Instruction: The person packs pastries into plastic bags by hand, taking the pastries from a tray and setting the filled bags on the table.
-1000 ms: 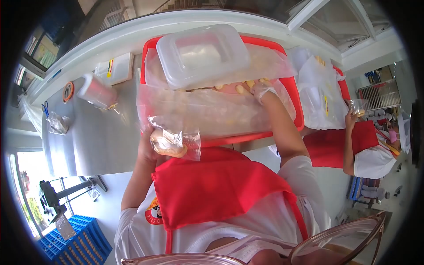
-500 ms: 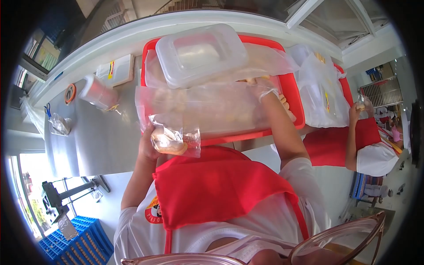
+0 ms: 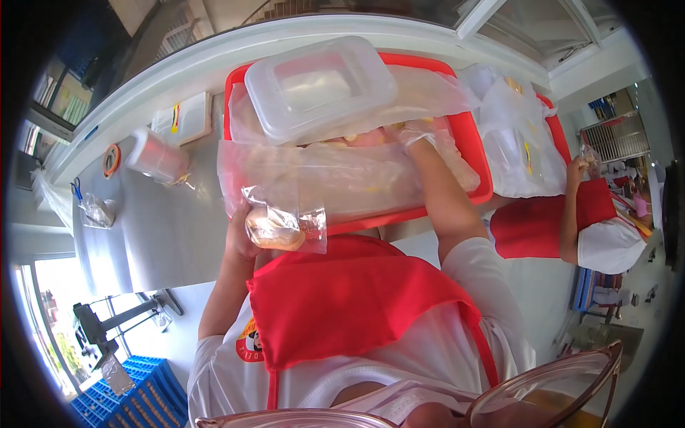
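Currently, the work stands at a partial stage: one bread roll [image 3: 275, 234] sits inside a clear bag [image 3: 314, 222], left of centre in the frame, just in front of the near edge of the red tray [image 3: 486, 178]. The left hand [image 3: 240, 230] supports this bag at its left end, its grip closed on the film and roll; the fingers behind the bag are hidden. Insertion of the roll is therefore judged complete. Sealing is not confirmed, because the bag's mouth cannot be made out.

The right hand [image 3: 415, 133], apparently in a clear plastic glove, reaches into the tray at upper centre right. Its fingertips are obscured, so whether its grip is spread or pinching anything cannot be told.

Small pale pieces [image 3: 349, 138] show in the gap between the translucent plastic sheets [image 3: 339, 175] in the tray. These are outside the bag, and their handling is judged unfinished; their number cannot be determined under the sheets. A translucent plastic container [image 3: 321, 85] rests over the tray at upper centre. A roll of clear plastic [image 3: 158, 157] lies on the counter [image 3: 178, 221] at upper left, beside an orange tape roll [image 3: 111, 160].
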Motion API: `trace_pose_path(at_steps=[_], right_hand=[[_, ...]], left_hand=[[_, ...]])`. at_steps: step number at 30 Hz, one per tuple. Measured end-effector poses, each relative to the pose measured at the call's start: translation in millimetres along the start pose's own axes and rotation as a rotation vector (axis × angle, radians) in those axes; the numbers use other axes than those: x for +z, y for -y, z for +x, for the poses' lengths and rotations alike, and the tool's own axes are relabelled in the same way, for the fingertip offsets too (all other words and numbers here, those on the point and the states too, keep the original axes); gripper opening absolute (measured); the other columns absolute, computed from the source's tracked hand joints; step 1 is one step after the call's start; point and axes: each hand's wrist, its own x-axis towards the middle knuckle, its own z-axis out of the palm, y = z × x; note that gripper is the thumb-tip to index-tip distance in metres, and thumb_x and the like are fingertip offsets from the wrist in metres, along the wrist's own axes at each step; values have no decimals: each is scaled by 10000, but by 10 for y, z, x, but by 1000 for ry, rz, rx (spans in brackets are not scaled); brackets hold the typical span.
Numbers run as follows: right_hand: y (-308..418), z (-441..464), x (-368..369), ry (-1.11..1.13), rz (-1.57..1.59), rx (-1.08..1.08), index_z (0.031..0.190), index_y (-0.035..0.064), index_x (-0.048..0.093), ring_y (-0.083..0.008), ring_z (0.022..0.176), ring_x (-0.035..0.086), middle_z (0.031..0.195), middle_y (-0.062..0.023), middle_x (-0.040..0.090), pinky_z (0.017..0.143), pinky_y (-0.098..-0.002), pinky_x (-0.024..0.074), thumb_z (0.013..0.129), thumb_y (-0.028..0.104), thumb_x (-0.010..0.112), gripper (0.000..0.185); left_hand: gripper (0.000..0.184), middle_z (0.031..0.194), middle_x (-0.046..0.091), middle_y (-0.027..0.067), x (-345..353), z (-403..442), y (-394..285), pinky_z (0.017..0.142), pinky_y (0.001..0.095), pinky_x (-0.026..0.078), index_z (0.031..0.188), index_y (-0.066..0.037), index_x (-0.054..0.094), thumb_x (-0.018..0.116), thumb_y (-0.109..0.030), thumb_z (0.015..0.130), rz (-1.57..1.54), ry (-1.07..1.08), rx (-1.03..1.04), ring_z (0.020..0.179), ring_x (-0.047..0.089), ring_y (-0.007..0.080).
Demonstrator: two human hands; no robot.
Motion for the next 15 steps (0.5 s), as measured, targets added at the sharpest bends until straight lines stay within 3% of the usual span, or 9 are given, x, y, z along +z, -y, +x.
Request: trace_pose_path(at_steps=[15], right_hand=[[164, -177, -205, 80, -73, -34, 1242, 158, 429, -280, 1114, 444, 1236, -130, 451, 899, -348, 360, 812, 268, 459, 445]], left_hand=[[344, 964, 574, 127, -44, 20, 17, 766, 388, 485, 1062, -28, 481, 402, -318, 895, 71, 94, 44, 886, 575, 260]])
